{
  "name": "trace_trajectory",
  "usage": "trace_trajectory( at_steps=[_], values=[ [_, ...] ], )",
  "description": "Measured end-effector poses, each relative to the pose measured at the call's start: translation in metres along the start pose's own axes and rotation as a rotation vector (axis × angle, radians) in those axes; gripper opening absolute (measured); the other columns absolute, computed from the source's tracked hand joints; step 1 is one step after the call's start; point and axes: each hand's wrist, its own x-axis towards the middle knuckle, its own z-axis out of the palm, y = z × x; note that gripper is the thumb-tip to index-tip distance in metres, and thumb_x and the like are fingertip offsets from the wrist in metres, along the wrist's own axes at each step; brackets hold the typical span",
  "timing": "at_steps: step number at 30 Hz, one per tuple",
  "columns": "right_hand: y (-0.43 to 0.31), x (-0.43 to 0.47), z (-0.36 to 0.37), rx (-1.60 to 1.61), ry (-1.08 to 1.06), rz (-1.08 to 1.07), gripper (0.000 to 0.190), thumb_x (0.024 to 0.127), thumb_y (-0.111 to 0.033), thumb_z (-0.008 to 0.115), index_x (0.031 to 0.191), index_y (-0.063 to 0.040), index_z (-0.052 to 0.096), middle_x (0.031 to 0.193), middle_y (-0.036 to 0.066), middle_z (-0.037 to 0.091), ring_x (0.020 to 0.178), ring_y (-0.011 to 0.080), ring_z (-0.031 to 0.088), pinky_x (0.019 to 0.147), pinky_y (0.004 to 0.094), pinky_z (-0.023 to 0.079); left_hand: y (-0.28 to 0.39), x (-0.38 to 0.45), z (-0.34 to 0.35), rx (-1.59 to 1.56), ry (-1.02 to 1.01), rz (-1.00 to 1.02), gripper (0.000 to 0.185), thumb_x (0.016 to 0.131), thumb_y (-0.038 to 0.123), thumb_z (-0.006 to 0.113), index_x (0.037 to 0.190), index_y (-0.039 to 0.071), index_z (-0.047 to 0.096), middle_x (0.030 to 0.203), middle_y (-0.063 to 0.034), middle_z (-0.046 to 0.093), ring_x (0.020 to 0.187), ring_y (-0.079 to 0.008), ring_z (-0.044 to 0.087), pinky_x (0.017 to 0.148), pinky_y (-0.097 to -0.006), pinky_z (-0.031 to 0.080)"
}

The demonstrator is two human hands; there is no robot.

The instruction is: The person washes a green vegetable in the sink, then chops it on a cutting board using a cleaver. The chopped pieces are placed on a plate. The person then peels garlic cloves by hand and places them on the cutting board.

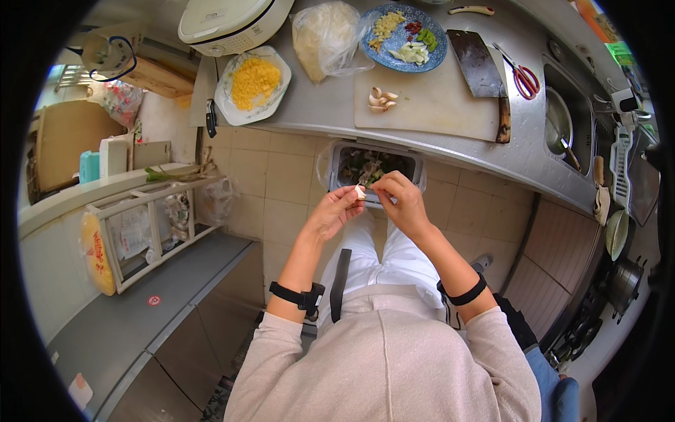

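My left hand point(337, 210) pinches a garlic clove point(360, 192) between thumb and fingertips, over the near edge of a waste bin point(333, 168) lined with a plastic bag. Just right of the clove is my right hand point(402, 203), its thumb and fingertips drawn together; whether they hold a bit of skin I cannot tell. Vegetable scraps lie in the bin. On the white cutting board point(422, 113) above it rests a small pile of garlic cloves point(381, 100). A cleaver point(477, 63) lies across the board's right part, its dark wooden handle point(503, 120) at the near corner.
Behind the board stands a blue plate point(403, 66) of chopped ingredients. Left of it are a plastic bag point(322, 39), a dish of yellow grains point(256, 84) and a white appliance point(232, 26). Red-handled scissors point(526, 83) lie beside the sink point(580, 126). A knife handle point(211, 118) overhangs the counter's edge.
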Motion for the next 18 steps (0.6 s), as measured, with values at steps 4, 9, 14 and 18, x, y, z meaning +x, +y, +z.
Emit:
trace_trajectory(
  at_steps=[4,9,14,18],
  values=[
    [0.0011,-0.0029,0.0025,-0.074,-0.069,-0.167,0.02,0.071,0.002,0.067,0.089,-0.004,0.066,0.083,0.008,0.06,0.074,0.0257,0.059,0.062,0.0344,0.049,0.0033,0.0033,-0.0027,0.02,0.03,-0.007,0.02,0.088,0.018,0.065,0.103,0.004,0.065,0.087,-0.0017,0.066,0.076,-0.0092,0.062,0.071,-0.0227,0.054],
    [-0.0003,-0.0018,0.0029,-0.126,-0.095,-0.193,0.016,0.071,0.0,0.067,0.087,-0.003,0.066,0.082,0.008,0.06,0.076,0.0262,0.059,0.064,0.0352,0.049,0.0041,0.0027,-0.0014,0.086,0.063,-0.018,0.02,0.087,0.018,0.067,0.101,0.005,0.066,0.087,-0.0021,0.066,0.076,-0.0094,0.062,0.071,-0.0229,0.054],
    [-0.0022,0.0008,0.0048,-0.134,-0.086,-0.175,0.01,0.072,-0.002,0.066,0.081,-0.003,0.061,0.078,0.009,0.056,0.074,0.0279,0.057,0.063,0.0363,0.048,0.0055,0.0048,-0.0008,0.112,0.081,-0.004,0.019,0.086,0.017,0.068,0.1,0.004,0.067,0.088,-0.0029,0.067,0.076,-0.0101,0.064,0.072,-0.0235,0.054],
    [0.0,0.0038,0.0059,-0.132,-0.102,-0.157,0.011,0.072,-0.003,0.065,0.078,-0.003,0.056,0.076,0.011,0.054,0.072,0.0293,0.055,0.062,0.038,0.046,0.0056,0.0077,0.0008,0.129,0.093,0.01,0.019,0.085,0.015,0.068,0.1,0.004,0.067,0.088,-0.0034,0.067,0.076,-0.0108,0.064,0.071,-0.0242,0.055]
  ],
)
